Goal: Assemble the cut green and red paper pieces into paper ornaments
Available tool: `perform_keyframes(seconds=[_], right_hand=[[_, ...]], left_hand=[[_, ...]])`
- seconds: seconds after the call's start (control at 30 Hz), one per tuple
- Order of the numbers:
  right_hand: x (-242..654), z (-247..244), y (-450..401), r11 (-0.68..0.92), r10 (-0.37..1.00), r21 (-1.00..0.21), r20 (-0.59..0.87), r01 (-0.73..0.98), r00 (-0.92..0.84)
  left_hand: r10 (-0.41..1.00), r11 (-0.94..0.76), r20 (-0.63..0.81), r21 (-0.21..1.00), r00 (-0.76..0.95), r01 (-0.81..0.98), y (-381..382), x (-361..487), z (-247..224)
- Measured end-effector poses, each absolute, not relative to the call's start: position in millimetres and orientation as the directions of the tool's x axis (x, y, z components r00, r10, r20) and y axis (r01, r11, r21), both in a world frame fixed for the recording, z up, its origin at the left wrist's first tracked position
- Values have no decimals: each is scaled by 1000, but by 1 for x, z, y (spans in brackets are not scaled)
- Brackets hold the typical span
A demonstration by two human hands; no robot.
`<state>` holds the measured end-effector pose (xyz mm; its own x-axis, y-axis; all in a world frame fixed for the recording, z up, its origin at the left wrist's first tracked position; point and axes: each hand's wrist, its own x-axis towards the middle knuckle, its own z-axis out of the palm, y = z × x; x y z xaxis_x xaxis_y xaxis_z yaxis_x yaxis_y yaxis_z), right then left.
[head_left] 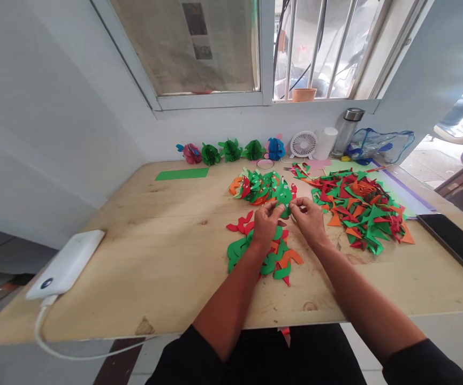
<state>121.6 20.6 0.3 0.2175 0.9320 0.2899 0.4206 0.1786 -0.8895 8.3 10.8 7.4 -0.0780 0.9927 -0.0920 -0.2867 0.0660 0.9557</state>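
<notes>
Both hands meet over the middle of the wooden table, pinching a green paper piece [283, 193] between them. My left hand [266, 220] grips its lower left edge, and my right hand [308, 218] has fingertips at its lower right edge. Just behind lies a pile of green, red and orange paper shapes [257, 184]. Curved green, orange and red paper cutouts [239, 250] lie beneath and beside my left forearm. To the right of my right hand spreads a large heap of angular paper scraps [359, 206].
Folded paper figures [230, 151] line the wall beside a small white fan [303, 144], a glass bottle [347, 131] and a clear pouch [381, 145]. A green strip [182, 174] lies back left, a power bank [66, 263] front left, a phone [456, 243] right.
</notes>
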Motion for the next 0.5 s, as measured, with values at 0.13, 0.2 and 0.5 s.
perform_keyframes(seconds=[0.13,0.2,0.5], right_hand=[[122,2,20,99,940,-940,196,326,280],[121,1,20,102,945,-953,182,285,270],[118,0,18,162,967,-973,190,162,169]], left_hand=[[990,62,-108,913,-91,-404,13,7,6],[991,63,-106,908,-81,-414,13,7,5],[997,19,-44,945,-68,-325,11,10,1]])
